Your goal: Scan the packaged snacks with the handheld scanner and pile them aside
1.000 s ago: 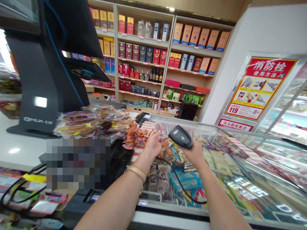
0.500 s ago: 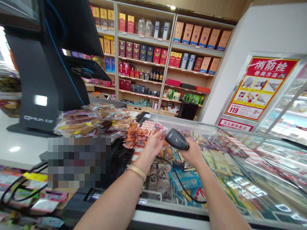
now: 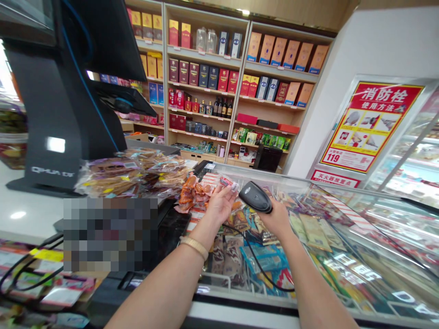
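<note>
My left hand (image 3: 220,205) is closed on a small red-and-white snack packet (image 3: 226,182), held above the glass counter (image 3: 295,178). Just right of it, my right hand (image 3: 277,218) wraps the handle of a black barcode scanner (image 3: 255,197). The scanner's head faces left toward the packet, with a small space between them. A black cable (image 3: 255,258) curves below the scanner. Several vacuum-packed orange-brown snacks (image 3: 194,192) lie left of my left hand on the counter top. My right fingers are mostly hidden behind the scanner.
A black checkout terminal (image 3: 68,114) stands at left on a white counter (image 3: 20,208). Bagged dried snacks (image 3: 109,176) are piled beside it. Below the glass lie many packets, such as blue ones (image 3: 264,258). Shelves (image 3: 206,55) of boxes and a red poster (image 3: 372,125) are behind.
The scanner has shifted slightly to the right, away from the packet, and its head is turned a little. My left hand still holds the packet in nearly the same place.
</note>
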`<state>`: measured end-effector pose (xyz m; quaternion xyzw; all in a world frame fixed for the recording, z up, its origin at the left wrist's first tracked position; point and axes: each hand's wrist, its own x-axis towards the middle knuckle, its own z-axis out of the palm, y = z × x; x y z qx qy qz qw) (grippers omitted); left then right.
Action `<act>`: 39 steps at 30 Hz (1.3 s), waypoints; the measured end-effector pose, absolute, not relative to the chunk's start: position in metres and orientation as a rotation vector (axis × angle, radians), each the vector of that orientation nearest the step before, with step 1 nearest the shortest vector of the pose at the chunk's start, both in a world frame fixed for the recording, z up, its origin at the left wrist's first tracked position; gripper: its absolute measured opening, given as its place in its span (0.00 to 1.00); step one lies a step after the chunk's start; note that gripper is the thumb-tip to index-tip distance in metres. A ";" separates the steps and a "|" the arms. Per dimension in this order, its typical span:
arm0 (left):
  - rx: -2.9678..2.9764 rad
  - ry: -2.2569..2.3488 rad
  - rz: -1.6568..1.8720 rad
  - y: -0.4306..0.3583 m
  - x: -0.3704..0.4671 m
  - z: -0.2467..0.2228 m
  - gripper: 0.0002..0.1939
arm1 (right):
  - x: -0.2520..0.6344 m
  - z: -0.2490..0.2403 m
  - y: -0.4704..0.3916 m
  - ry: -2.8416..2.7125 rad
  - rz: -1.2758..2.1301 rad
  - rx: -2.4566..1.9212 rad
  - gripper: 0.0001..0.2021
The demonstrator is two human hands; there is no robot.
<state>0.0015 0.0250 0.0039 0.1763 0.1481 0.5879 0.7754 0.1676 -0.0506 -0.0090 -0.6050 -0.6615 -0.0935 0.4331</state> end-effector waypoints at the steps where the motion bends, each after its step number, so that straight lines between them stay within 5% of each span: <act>1: 0.364 0.329 1.276 0.025 0.002 0.005 0.11 | 0.167 -0.009 -0.051 -1.634 -0.230 -1.489 0.16; 6: 0.448 0.423 1.355 0.029 0.002 0.001 0.05 | 0.168 -0.007 -0.053 -1.503 -0.256 -1.416 0.15; 10: 1.262 0.714 1.542 0.030 -0.002 -0.012 0.11 | 0.169 -0.006 -0.053 -1.460 -0.274 -1.406 0.17; 18: 2.406 1.364 1.131 0.020 -0.010 -0.024 0.11 | 0.168 -0.007 -0.052 -1.490 -0.320 -1.416 0.13; 25: 2.386 0.939 1.247 0.017 -0.002 -0.034 0.09 | 0.167 -0.007 -0.052 -1.502 -0.332 -1.424 0.11; 39: 1.982 1.134 1.414 0.010 -0.006 -0.023 0.11 | 0.167 -0.007 -0.052 -1.490 -0.336 -1.420 0.10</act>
